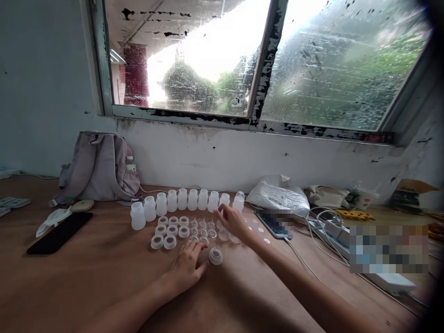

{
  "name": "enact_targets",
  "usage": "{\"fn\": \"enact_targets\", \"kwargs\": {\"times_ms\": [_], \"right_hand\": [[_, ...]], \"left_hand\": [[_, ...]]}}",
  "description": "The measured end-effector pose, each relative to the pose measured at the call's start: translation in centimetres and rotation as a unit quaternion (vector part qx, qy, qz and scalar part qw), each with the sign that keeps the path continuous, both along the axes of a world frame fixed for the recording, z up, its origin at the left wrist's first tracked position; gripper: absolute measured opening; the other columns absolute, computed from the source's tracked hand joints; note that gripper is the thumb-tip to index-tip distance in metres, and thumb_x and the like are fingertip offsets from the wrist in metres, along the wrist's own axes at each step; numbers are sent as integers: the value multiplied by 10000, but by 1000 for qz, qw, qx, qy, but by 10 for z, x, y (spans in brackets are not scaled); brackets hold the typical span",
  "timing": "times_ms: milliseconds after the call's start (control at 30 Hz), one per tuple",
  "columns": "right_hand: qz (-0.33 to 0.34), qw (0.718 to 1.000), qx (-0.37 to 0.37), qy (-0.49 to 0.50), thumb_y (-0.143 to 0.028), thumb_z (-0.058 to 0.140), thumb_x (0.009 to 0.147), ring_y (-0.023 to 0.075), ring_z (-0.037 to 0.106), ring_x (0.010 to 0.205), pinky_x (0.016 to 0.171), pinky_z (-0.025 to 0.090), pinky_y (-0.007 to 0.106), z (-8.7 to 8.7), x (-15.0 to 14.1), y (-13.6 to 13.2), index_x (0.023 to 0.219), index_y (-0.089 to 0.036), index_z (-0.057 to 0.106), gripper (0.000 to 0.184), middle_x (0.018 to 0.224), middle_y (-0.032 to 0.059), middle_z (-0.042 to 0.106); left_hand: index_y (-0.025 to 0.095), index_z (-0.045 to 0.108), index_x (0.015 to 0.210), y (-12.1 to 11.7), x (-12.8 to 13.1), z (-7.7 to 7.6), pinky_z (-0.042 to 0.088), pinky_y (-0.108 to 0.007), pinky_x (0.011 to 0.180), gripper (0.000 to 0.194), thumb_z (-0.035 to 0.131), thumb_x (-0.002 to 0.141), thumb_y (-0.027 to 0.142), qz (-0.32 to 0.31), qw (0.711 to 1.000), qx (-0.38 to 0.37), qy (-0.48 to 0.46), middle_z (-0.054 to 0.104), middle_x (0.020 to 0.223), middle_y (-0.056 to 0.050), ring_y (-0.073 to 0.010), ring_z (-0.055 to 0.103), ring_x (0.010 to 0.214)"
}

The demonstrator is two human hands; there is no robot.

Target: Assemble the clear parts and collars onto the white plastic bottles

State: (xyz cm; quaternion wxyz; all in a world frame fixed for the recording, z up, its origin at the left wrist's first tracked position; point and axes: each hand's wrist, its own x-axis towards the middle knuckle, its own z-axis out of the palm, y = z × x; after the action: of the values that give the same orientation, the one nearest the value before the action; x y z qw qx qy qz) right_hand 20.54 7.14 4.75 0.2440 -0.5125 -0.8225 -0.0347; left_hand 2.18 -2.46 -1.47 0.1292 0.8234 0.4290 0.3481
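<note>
My left hand (189, 264) lies on the table with its fingers extended, beside a white bottle collar (215, 256) with a nipple seated in it. My right hand (231, 219) reaches over the clear caps (224, 236). Its fingers are bent together in a pinch; anything between them is too small to make out. Loose clear silicone nipples (203, 225) stand between the hands, partly hidden by my left fingers. Several white collar rings (169, 241) are set out to their left. Behind runs a row of frosted baby bottles (161, 204); the rightmost bottle (238, 201) wears a clear cap.
Small white discs (266, 241) lie right of my right forearm, near a phone (274, 224) on a cable. Farther right are a power strip (391, 280) and a silvery bag (279, 196). A backpack (100, 166) and a black slab (59, 233) occupy the left.
</note>
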Motion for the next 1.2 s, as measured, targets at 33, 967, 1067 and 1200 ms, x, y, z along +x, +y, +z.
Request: {"fn": "enact_targets", "kwargs": {"times_ms": [33,967,1067,1200], "right_hand": [[37,999,-9,8,-399,319,863,118,518,521,497,297,205,-10,-2,-18,852,-168,483,284,623,9,578],[152,963,-122,184,-445,667,596,77,348,526,464,244,186,-77,-16,-71,686,-188,404,379,579,-65,406],[156,962,-118,191,-444,647,622,77,339,528,469,248,188,-76,-15,-72,672,-187,393,365,579,-63,402],[165,960,-113,198,-409,596,685,71,309,511,463,241,186,-73,-15,-75,642,-189,373,316,554,-70,374]], "left_hand": [[213,488,1039,1,0,-1,384,-363,842,295,506,744,213,5,1000,0,7,529,1020,-44,-208,461,954],[206,494,949,2,1,5,382,-339,778,279,577,695,288,-55,996,10,76,548,936,-36,-205,481,876],[211,498,970,3,0,7,378,-360,795,283,562,715,316,-55,995,17,79,552,938,-45,-211,491,870],[212,512,946,0,-2,12,389,-360,790,252,535,740,355,-52,996,26,69,557,905,-48,-208,507,846]]}}
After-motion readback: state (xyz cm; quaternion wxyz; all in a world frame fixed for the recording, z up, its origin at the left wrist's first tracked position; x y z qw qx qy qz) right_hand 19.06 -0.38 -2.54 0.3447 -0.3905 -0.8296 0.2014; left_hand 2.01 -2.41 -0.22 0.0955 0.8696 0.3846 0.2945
